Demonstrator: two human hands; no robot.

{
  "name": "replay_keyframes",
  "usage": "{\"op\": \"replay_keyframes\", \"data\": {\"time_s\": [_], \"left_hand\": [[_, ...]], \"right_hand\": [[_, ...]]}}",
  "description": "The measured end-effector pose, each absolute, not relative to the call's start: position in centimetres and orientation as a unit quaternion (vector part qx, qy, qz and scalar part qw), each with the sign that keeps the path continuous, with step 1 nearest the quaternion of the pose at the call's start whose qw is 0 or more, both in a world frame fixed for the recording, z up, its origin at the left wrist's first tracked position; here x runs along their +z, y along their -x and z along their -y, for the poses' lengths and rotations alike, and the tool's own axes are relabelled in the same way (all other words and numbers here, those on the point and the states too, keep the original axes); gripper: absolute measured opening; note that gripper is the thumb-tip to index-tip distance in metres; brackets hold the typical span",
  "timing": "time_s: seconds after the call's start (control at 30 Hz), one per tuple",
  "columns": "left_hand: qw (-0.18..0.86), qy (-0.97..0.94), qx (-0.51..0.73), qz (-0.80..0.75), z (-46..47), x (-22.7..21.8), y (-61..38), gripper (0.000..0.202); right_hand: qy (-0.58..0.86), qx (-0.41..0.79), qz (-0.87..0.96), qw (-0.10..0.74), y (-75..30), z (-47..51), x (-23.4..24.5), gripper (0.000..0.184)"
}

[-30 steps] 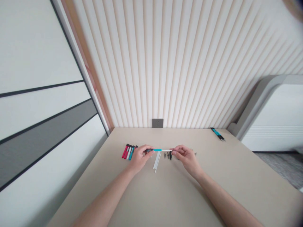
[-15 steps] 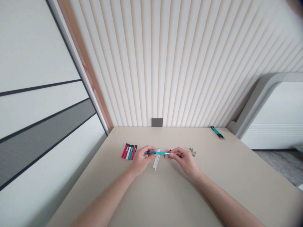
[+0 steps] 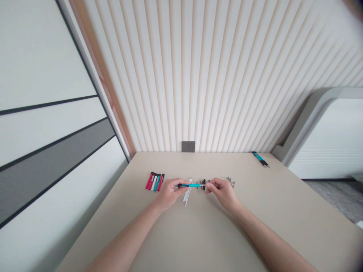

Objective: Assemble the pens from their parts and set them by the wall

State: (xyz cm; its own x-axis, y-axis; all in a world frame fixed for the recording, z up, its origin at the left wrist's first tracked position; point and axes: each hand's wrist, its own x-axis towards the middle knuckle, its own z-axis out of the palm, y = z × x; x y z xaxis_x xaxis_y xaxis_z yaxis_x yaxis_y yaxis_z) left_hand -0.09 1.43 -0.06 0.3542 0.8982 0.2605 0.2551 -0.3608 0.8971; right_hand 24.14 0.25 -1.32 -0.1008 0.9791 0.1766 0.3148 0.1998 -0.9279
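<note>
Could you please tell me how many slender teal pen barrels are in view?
4: the held barrel in the left hand, the fourth barrel from the left in the multicoloured row, and a pair at the far right of the table. Others may be hidden.

The counter (image 3: 181, 238) stands before the wall (image 3: 176, 75); a socket (image 3: 188, 146) sits in that wall, behind the counter's rear edge. A row of barrels (image 3: 154, 182) lies left of the left grip (image 3: 169, 192). A pen (image 3: 194, 185) spans from the left grip to the right grip (image 3: 222, 190), crossing above the rods (image 3: 187, 195). Small parts (image 3: 203, 184) lie between the grips; further pieces (image 3: 231, 182) lie right of the right grip. Two pens (image 3: 260, 159) lie near the rear right corner.
</note>
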Motion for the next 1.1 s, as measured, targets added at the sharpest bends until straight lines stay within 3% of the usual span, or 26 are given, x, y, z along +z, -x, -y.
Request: {"op": "replay_keyframes", "data": {"time_s": [0.27,0.47,0.7,0.9,1.1], "left_hand": [[0.451,-0.654,0.446,-0.412,-2.1,-0.7,0.2,0.025],[0.470,-0.623,0.453,-0.432,-2.4,-0.7,0.5,0.032],[0.452,-0.638,0.465,-0.414,-2.3,-0.8,0.2,0.026],[0.462,-0.634,0.460,-0.415,-2.3,-0.6,0.3,0.027],[0.470,-0.625,0.458,-0.422,-2.1,-0.3,0.4,0.030]], "right_hand": [[0.526,0.297,0.673,0.426,-25.3,-1.1,-1.6,0.054],[0.574,0.135,0.731,0.344,-27.2,-2.1,-1.7,0.030],[0.581,0.071,0.771,0.250,-27.0,-1.7,-2.1,0.018],[0.586,0.080,0.764,0.258,-26.9,-1.6,-2.1,0.017],[0.552,0.158,0.737,0.357,-26.9,-1.7,-1.1,0.021]]}}
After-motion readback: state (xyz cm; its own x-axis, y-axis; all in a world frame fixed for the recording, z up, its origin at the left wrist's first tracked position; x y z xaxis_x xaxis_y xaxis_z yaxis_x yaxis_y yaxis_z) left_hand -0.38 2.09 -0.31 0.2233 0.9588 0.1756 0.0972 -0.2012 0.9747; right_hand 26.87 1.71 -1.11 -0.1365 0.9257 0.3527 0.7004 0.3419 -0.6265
